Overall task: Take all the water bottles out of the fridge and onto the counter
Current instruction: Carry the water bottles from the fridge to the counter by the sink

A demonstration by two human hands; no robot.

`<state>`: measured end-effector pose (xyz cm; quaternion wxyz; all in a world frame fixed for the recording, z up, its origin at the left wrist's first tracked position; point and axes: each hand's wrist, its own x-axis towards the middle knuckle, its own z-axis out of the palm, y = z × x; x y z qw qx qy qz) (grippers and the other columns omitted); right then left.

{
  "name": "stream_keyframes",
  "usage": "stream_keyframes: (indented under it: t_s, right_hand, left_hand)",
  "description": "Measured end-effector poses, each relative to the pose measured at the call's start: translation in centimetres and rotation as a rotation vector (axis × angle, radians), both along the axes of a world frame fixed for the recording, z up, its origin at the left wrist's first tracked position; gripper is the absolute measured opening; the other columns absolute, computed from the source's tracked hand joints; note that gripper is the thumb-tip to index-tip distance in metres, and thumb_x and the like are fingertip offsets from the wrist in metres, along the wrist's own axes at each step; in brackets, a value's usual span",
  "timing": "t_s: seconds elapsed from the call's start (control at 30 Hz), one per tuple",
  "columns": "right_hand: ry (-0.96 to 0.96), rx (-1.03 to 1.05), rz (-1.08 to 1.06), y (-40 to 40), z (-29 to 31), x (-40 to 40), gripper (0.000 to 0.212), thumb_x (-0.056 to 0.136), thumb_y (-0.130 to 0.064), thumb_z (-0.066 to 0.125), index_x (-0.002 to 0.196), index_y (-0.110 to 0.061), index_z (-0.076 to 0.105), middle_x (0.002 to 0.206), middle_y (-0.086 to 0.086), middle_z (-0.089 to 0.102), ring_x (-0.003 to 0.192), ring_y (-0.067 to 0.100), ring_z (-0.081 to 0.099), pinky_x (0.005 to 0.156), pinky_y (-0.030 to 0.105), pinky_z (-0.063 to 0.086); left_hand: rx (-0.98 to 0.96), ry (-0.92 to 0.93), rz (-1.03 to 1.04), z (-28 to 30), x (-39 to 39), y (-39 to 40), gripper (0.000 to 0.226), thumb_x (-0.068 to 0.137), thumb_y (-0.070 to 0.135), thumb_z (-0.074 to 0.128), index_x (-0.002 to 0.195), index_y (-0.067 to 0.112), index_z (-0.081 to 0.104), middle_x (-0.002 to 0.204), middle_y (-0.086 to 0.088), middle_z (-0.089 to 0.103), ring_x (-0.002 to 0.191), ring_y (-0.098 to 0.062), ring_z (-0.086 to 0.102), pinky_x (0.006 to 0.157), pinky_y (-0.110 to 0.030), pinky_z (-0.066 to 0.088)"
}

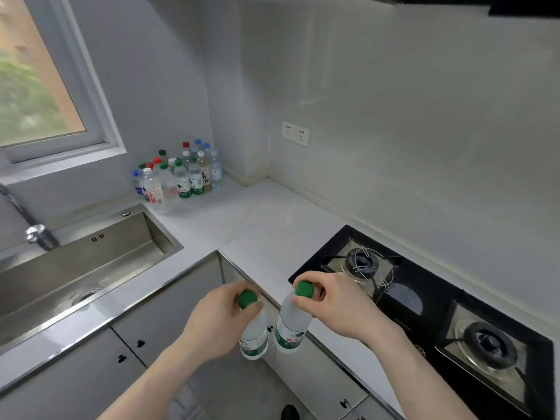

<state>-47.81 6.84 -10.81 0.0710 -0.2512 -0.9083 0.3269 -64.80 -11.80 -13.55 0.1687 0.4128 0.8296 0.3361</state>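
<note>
The person is carrying two green-capped water bottles toward the surface (272, 225), one in each hand. The left hand (221, 319) is pinching the left bottle (254, 338) just under its cap, fingers curled round the neck, and the bottle is hanging below it in front of the cabinet doors (169, 301), not yet over the surface. The right hand (336, 304) is gripping the right bottle (292, 325) the same way, at the neck beneath the cap; that bottle is hanging beside the surface's front edge, close to the near corner of the gas hob (424, 316). The two bottles are just beside each other and appear not to be touching.

At the far corner of the surface, under the window (45, 86) and against the wall, a cluster of bottles (178, 177) is already standing upright, with caps in green, red, blue and white. The steel sink (91, 259) is lying to the left of that stretch of surface. The fridge is not in view, so how many bottles are left inside cannot be told.

The step in hand looks like the carrying leg of one trip: both bottles are out and are being brought to the surface. The next move probably calls for lifting them over the front edge, reaching across the bare middle stretch and setting each down upright near the cluster, keeping away from the hob burners and the sink rim, then loosening both grips once the bases are sitting flat.
</note>
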Motion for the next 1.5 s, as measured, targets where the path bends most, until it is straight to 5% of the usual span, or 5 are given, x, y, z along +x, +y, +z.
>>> stream_keyframes:
  t_s: [0.5,0.97,1.5]
  right_hand:
    - [0.0,-0.049,0.19,9.2,-1.7,-19.3,0.025,0.088,-0.054,0.069,0.106,-0.037,0.069,0.086,-0.009,0.069,0.074,0.008,0.058,0.075,0.029,0.053]
    - [0.014,-0.033,0.318,17.4,-1.8,-34.4,0.022,0.089,-0.05,0.072,0.103,-0.033,0.07,0.086,-0.011,0.069,0.079,0.01,0.06,0.078,0.032,0.053]
    - [-0.056,-0.035,0.277,18.9,-3.0,-47.8,0.021,0.09,-0.052,0.07,0.104,-0.037,0.069,0.089,-0.012,0.07,0.079,0.008,0.063,0.077,0.031,0.053]
  left_hand:
    - [-0.048,0.001,0.224,-0.3,-15.6,6.0,0.007,0.09,0.047,0.066,0.09,0.041,0.063,0.076,0.012,0.065,0.07,-0.01,0.058,0.068,-0.036,0.053]
    - [-0.079,0.036,0.417,0.7,-27.6,11.7,0.008,0.092,0.047,0.067,0.094,0.04,0.065,0.077,0.014,0.067,0.068,-0.005,0.056,0.06,-0.024,0.042]
    - [-0.111,0.003,0.384,-1.1,-44.1,13.3,0.012,0.092,0.049,0.067,0.094,0.037,0.064,0.079,0.011,0.067,0.07,-0.011,0.059,0.068,-0.032,0.052]
